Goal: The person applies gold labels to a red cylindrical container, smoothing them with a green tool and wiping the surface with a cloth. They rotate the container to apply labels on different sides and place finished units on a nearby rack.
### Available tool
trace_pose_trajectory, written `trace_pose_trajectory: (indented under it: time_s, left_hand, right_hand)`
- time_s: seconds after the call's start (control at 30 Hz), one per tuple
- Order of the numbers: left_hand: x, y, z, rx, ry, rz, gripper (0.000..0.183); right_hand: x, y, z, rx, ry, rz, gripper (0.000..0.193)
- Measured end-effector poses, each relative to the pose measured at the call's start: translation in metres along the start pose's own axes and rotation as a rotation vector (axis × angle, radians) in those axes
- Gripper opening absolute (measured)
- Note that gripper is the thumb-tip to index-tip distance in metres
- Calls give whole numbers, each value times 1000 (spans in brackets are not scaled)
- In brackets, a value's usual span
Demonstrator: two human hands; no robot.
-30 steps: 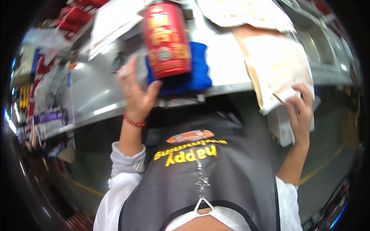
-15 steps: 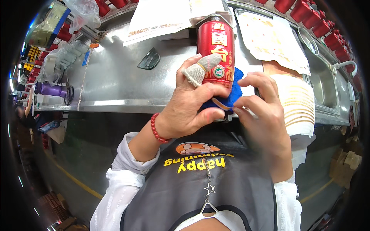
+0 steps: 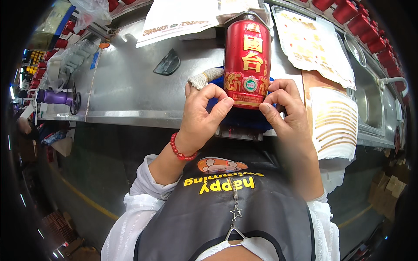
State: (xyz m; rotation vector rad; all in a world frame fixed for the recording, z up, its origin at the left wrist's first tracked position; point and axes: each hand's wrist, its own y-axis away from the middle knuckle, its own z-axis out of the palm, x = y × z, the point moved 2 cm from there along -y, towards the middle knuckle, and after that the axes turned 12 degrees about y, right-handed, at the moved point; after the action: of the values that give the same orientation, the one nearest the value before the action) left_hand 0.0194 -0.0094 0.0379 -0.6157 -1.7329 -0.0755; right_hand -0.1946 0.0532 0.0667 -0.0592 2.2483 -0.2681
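1. The red bottle (image 3: 247, 61) lies on soft blue cloth (image 3: 248, 118) by the steel counter's (image 3: 130, 93) front edge; likely heavy, rigid, slick, breakable, best held round its body
2. Left hand (image 3: 199, 115) and right hand (image 3: 292, 115) pinch, seemingly, the ends of a thin, flexible gold strip (image 3: 246, 104) across the base
3. Knitted finger cover (image 3: 204, 79): coarse, pale
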Motion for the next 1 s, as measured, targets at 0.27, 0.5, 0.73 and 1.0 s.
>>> trace_pose_trajectory:
  time_s: [0.27, 0.5, 0.73, 1.0]
  left_hand:
    - [-6, -2, 2, 59, 127, 56, 19]
    - [-7, -3, 2, 21, 159, -36, 21]
    - [-16, 1, 0, 19, 215, -151, 20]
    - [-16, 1, -7, -24, -331, 277, 78]
  right_hand:
    - [3, 1, 2, 7, -31, -30, 13]
    - [5, 2, 3, 1, -61, 17, 14]
    - [6, 0, 6, 19, -23, -3, 15]
    - [4, -2, 5, -1, 18, 16, 18]
